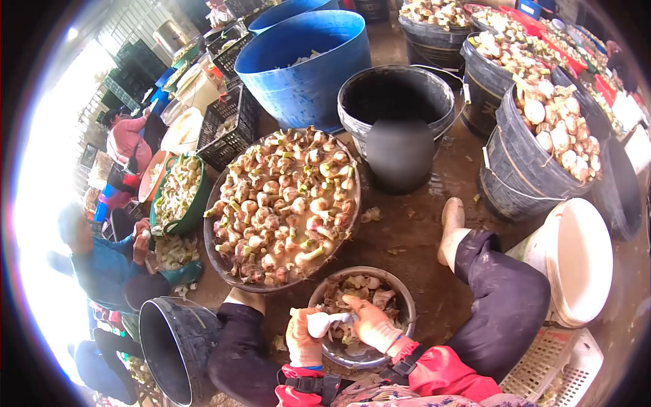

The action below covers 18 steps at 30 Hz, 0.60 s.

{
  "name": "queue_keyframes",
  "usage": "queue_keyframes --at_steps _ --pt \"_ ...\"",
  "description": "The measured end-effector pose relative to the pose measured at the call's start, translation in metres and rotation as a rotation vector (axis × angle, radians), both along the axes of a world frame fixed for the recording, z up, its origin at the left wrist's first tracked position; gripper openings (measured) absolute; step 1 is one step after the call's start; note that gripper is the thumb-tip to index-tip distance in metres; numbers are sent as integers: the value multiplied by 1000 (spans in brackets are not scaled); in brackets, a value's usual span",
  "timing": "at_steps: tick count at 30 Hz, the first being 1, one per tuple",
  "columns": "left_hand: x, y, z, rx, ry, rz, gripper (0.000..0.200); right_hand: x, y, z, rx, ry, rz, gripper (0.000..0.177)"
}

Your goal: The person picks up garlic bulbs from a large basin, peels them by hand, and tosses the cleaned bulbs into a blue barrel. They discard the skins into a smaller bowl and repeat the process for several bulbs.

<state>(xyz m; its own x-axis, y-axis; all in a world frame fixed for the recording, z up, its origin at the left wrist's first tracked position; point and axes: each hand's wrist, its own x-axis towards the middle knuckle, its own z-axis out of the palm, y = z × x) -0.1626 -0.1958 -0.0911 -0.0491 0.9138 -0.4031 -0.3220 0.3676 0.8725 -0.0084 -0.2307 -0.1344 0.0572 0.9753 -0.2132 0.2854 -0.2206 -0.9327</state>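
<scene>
Blue tub, top centre, pale bits inside. Basin of unpeeled bulbs in murky water, centre left, on wet floor. Bucket heaped with bulbs, upper right. Black bucket, upper centre, just right of blue tub. Bowl of peelings, lower centre, under both hands. Left hand closed round white bulb, above bowl's left side. Right hand at bulb's right, fingers curled, grip unclear.

Left hand holds a smooth white bulb, right hand close beside it, over a round silvery bowl of peelings near a wide, bulb-filled round basin
</scene>
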Motion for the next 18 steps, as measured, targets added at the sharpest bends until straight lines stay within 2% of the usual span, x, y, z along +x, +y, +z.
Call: queue_keyframes --at_steps 1,3,5,7,9,10,11,14,15,17,18 --pt "-2 2 2 -45 17 60 41 4 -1 -1 -36 1 4 44" --pt "-15 9 -13 -97 5 138 48 4 -4 -14 68 32 -14 39" --pt "-29 11 -33 -192 -184 208 52 10 -3 -11 70 36 -40 34" --pt "-36 12 -49 -239 -216 288 52 14 -4 -23 101 11 -71 32" --pt "-44 13 -57 -335 -400 405 52 24 -2 -26 40 -110 -158 29" --pt "-45 14 -52 -328 -445 383 50 28 0 -30 67 17 -211 24" --pt "-43 13 -48 -328 -443 385 50 29 -1 -33 67 20 -209 24" --pt "-33 9 -31 -286 -454 319 44 32 -3 -26 -27 -32 107 20" --pt "-31 8 -31 -282 -454 314 44 26 -7 -18 -172 64 105 27" --pt "-28 6 -35 -355 -469 208 40 15 -10 -31 -113 7 176 34" --pt "-25 5 -38 -446 -425 201 35 12 -10 -36 -169 -21 197 36"
